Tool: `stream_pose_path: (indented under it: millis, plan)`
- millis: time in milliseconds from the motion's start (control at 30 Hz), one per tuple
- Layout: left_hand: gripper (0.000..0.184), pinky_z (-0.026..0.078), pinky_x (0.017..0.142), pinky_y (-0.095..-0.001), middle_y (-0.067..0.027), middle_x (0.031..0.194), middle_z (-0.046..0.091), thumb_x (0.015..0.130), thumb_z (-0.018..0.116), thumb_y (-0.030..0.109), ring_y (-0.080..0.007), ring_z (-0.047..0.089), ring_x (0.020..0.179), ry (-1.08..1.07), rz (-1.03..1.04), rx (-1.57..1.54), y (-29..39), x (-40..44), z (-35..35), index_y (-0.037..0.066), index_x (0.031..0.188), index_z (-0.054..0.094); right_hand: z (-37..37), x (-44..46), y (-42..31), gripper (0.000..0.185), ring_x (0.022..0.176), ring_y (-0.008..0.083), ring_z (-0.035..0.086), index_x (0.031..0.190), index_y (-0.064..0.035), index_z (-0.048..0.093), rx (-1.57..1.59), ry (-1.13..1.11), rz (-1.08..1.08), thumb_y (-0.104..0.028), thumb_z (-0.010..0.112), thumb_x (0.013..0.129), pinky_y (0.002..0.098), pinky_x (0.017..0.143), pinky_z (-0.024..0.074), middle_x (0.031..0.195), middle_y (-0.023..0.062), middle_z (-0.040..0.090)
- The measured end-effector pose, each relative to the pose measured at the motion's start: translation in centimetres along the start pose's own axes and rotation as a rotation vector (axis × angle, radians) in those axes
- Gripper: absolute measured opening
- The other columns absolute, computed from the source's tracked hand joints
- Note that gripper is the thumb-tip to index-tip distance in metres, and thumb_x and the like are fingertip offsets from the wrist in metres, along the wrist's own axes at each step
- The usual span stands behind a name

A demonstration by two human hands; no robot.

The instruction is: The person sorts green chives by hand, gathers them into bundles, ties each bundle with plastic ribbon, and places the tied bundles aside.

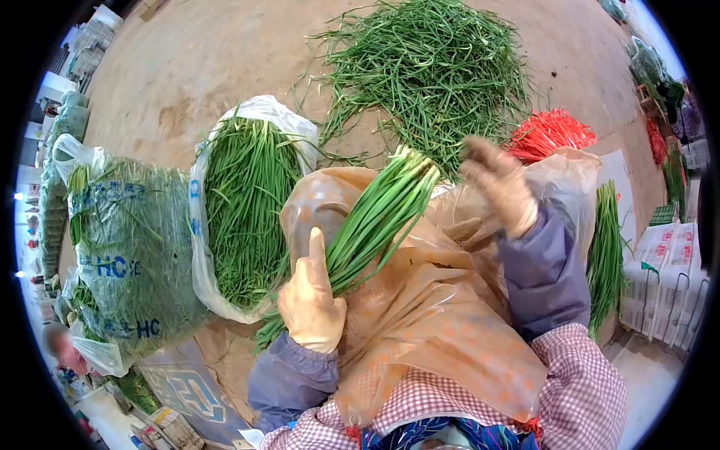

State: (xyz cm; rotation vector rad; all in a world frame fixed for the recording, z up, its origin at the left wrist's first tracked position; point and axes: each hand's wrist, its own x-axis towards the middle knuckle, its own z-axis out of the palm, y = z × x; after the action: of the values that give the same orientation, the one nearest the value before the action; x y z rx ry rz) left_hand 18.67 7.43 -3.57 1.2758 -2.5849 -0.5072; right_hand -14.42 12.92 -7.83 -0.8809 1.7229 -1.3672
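My left hand (311,304), in a pale glove, is closed around a bunch of green chives (379,214), its index finger pointing up along the stalks. The bunch lies slanted over my lap, its pale cut ends at the upper right and its leafy tips below the hand. My right hand (499,184), also gloved, is raised to the right of the cut ends, apart from them. It is a little blurred, with fingers stretched out and nothing visible in them. A brown translucent plastic apron (442,307) covers my knees.
A large heap of loose chives (435,67) lies on the floor ahead. Red ties (551,135) sit beside it. At left are an open bag of chives (251,202) and a full printed bag (135,247). More chives (606,255) and white crates (664,277) are at right.
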Motion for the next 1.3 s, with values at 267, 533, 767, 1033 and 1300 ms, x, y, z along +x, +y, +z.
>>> stream_pose_path:
  millis: [267, 533, 767, 1033, 1300]
  plan:
    - [0.101, 0.051, 0.061, -0.0441, -0.0138, 0.089, 0.057, 0.057, 0.069, -0.003, -0.0342, 0.06, 0.068, 0.04, 0.11, -0.019, 3.4, 2.7, 0.3, 0.004, 0.15, 0.029, 8.6, -5.2, -2.3, 0.082, 0.132, 0.0258, 0.045, 0.149, -0.0093, 0.03, 0.632, -0.586, 0.009, -0.04, 0.073, 0.086, 0.0423, 0.112, 0.0355, 0.14, 0.0124, 0.049]
    - [0.088, 0.049, 0.06, -0.0406, -0.0105, 0.089, 0.056, 0.064, 0.068, 0.001, -0.028, 0.06, 0.07, 0.062, 0.189, 0.065, 5.0, 4.3, 0.7, 0.003, 0.146, 0.036, 6.1, -4.8, -2.1, 0.059, 0.117, 0.0248, 0.057, 0.134, -0.0031, 0.051, 0.691, -0.565, 0.171, -0.036, 0.07, 0.089, 0.0399, 0.1, 0.0461, 0.129, 0.0127, 0.059]
    - [0.082, 0.049, 0.061, -0.0392, -0.0089, 0.088, 0.056, 0.064, 0.067, 0.0, -0.026, 0.06, 0.07, 0.025, 0.167, 0.228, 1.7, 3.2, -0.2, 0.003, 0.142, 0.042, 3.3, -6.4, -6.1, 0.028, 0.084, 0.0212, 0.064, 0.099, -0.0029, 0.069, -0.12, -0.279, -0.395, -0.027, 0.072, 0.085, 0.0372, 0.075, 0.0502, 0.088, 0.0081, 0.066]
    - [0.087, 0.048, 0.067, -0.0408, -0.0102, 0.094, 0.057, 0.061, 0.066, 0.0, -0.0279, 0.06, 0.075, -0.025, 0.134, 0.225, 0.3, 2.4, -1.7, 0.005, 0.144, 0.04, 9.7, -1.4, -2.5, 0.028, 0.1, 0.0309, 0.062, 0.105, -0.013, 0.064, -0.615, -0.325, -0.981, -0.015, 0.073, 0.078, 0.0444, 0.085, 0.0477, 0.109, 0.0065, 0.062]
    - [0.1, 0.047, 0.078, -0.0416, -0.0118, 0.096, 0.058, 0.057, 0.066, -0.003, -0.0295, 0.059, 0.081, -0.09, 0.091, 0.192, -1.7, 1.0, -2.4, 0.008, 0.15, 0.033, 10.3, -1.8, -2.4, 0.017, 0.091, 0.0242, 0.066, 0.105, -0.0032, 0.061, -0.206, -0.164, -0.907, -0.013, 0.065, 0.092, 0.0349, 0.08, 0.0527, 0.096, 0.0087, 0.066]
